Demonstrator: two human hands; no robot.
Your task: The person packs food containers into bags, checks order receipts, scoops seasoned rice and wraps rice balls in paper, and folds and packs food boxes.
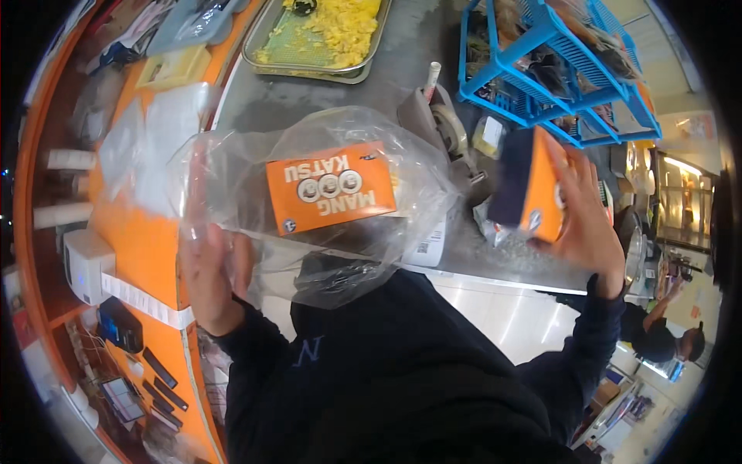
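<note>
A clear plastic bag (421, 174) hangs spread in front of my body with an orange printed food box (328, 220) lying in it. My left hand (212, 271) grips the bag at its left side, the fingers partly behind the film. Off to the right, my right hand (583, 213) is wrapped round a second orange box (545, 185), whose dark side faces left. That box is apart from the bag and slightly blurred.
A metal tray of yellow food (359, 35) stands at the far side of the grey counter (325, 89). Beyond a tape dispenser (421, 116) is a blue tiered rack (514, 54) of packets. At left runs an orange counter (127, 232); a co-worker (665, 336) stands at far right.
</note>
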